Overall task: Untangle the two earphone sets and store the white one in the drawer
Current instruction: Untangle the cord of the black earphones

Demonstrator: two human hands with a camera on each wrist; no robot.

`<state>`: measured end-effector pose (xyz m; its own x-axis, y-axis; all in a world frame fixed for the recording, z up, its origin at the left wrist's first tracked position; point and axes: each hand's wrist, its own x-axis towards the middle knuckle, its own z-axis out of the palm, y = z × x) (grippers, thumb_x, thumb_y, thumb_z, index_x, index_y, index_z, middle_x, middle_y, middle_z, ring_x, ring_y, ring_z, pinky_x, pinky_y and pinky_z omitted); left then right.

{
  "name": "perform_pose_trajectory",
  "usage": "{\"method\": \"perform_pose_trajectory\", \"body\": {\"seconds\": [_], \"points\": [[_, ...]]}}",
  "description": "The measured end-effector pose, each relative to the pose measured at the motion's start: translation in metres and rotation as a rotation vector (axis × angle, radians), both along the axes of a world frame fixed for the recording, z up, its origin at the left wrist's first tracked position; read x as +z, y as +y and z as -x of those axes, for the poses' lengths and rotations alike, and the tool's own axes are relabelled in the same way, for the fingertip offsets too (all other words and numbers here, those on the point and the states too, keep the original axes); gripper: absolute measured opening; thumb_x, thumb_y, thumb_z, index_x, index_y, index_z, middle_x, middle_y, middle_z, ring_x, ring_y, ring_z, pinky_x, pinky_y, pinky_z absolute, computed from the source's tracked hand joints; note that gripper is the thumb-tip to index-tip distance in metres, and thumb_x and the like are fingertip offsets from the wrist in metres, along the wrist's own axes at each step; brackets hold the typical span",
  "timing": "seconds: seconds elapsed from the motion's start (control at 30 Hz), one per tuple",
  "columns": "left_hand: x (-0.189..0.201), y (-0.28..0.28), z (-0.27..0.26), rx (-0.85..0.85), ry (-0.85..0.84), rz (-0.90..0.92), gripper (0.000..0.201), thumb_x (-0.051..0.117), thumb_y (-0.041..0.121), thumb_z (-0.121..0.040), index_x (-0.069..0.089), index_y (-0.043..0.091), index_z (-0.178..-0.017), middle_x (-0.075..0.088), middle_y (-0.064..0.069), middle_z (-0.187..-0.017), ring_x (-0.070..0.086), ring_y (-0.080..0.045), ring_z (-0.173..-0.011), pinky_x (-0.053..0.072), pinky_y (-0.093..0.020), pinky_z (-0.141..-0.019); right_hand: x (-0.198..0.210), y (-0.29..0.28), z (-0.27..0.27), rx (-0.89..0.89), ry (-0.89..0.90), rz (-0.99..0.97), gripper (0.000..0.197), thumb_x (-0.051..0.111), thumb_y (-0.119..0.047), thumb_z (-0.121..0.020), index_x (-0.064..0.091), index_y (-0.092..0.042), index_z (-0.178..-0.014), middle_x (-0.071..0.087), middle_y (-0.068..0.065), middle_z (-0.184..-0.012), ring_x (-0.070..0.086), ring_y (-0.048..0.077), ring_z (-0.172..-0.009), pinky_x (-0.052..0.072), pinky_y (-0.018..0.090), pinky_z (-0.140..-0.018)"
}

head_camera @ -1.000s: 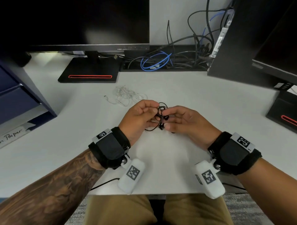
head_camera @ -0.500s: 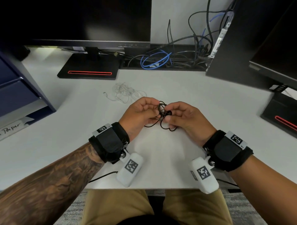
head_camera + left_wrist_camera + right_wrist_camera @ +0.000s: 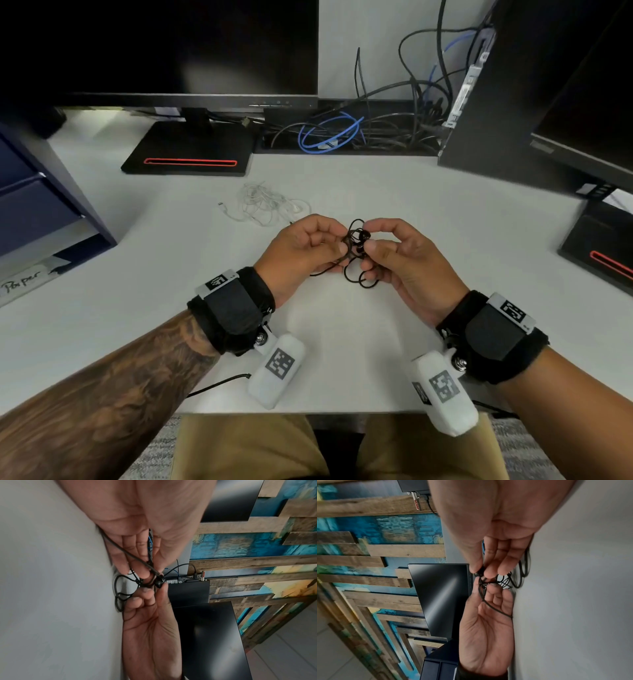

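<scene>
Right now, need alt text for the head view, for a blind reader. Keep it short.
Two hands, left hand and right hand, pinch a knotted black earphone set just above a white desk, each grip closed on the cord. A white earphone set lies loose on the desk behind the left hand, apart from the black one. Blue drawers stand at the far left.

The worktop under my wrists is smooth, matt and pale grey. My black earphones have thin, rubbery-looking cord with a slight sheen; the white earphones farther off look like glossy plastic. Both monitors have glossy dark screens. The far wall planks are rough, painted wood.
</scene>
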<state>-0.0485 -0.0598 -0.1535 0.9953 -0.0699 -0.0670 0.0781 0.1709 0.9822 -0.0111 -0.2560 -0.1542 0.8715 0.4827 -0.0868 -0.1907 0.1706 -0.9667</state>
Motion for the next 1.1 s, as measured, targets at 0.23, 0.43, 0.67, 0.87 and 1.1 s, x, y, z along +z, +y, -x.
{"method": "perform_pose_trajectory", "body": {"seconds": [0.23, 0.43, 0.67, 0.87, 1.1], "points": [[0.004, -0.004, 0.000, 0.028, 0.005, -0.070, 0.006, 0.065, 0.003, -0.091, 0.066, 0.007, -0.095, 0.071, -0.010, -0.090, 0.070, -0.019, -0.082, 0.056, -0.030, -0.070, 0.001, 0.000, 0.001, 0.040, -0.050, 0.031, 0.041, 0.065, -0.004, -0.093, 0.061, -0.018, -0.131, 0.065, 0.004, -0.084, 0.062, 0.016, -0.078, 0.053, 0.028, -0.071], [0.002, -0.011, -0.001, 0.091, -0.007, -0.134, 0.008, 0.062, 0.010, -0.096, 0.067, 0.014, -0.090, 0.064, 0.000, -0.086, 0.060, -0.008, -0.072, 0.052, -0.024, -0.062, 0.002, 0.002, 0.001, 0.053, -0.056, 0.060, 0.037, 0.055, 0.007, -0.096, 0.072, -0.018, -0.117, 0.070, 0.006, -0.098, 0.064, 0.018, -0.083, 0.053, 0.032, -0.073], [-0.001, -0.006, -0.004, 0.062, 0.020, -0.065, 0.011, 0.057, 0.008, -0.098, 0.066, 0.010, -0.092, 0.059, -0.006, -0.077, 0.053, -0.013, -0.060, 0.051, -0.028, -0.057, -0.002, 0.002, 0.001, 0.067, -0.120, 0.117, 0.026, 0.076, -0.002, -0.086, 0.068, -0.016, -0.106, 0.067, 0.008, -0.101, 0.062, 0.017, -0.081, 0.053, 0.030, -0.068], [0.000, -0.006, -0.004, 0.045, 0.025, -0.033, 0.013, 0.054, 0.007, -0.099, 0.063, 0.011, -0.090, 0.060, -0.006, -0.080, 0.053, -0.013, -0.060, 0.051, -0.028, -0.056, -0.003, 0.002, 0.002, 0.044, -0.121, 0.109, 0.019, 0.074, -0.012, -0.079, 0.070, -0.018, -0.097, 0.067, 0.006, -0.093, 0.061, 0.017, -0.080, 0.053, 0.029, -0.067], [0.007, -0.007, -0.001, 0.099, 0.067, 0.053, 0.015, 0.049, 0.005, -0.101, 0.056, 0.012, -0.090, 0.061, -0.007, -0.082, 0.054, -0.012, -0.058, 0.054, -0.031, -0.056, -0.001, 0.003, 0.002, 0.011, -0.096, 0.052, 0.028, 0.072, 0.000, -0.080, 0.067, -0.020, -0.099, 0.057, 0.000, -0.079, 0.054, 0.014, -0.069, 0.050, 0.024, -0.061]]}}
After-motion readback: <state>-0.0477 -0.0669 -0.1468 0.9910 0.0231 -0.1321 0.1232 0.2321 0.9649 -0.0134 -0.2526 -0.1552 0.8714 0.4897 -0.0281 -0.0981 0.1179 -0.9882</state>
